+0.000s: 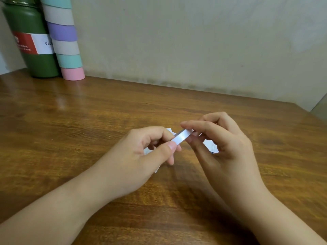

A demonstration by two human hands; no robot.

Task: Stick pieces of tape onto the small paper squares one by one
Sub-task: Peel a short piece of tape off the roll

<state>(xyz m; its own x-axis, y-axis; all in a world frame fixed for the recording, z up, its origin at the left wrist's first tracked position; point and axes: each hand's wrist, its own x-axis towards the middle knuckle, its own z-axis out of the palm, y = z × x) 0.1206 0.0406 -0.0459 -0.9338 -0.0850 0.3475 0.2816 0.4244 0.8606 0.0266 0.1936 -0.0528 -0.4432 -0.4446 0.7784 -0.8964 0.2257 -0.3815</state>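
The left hand and right hand each pinch one end of a strip of tape, held just above the paper squares on the bench.

Looks like a home desk: a wood table is sitting against a plain, scuffed wall. A green flask & a pastel tube are standing at the back left corner.
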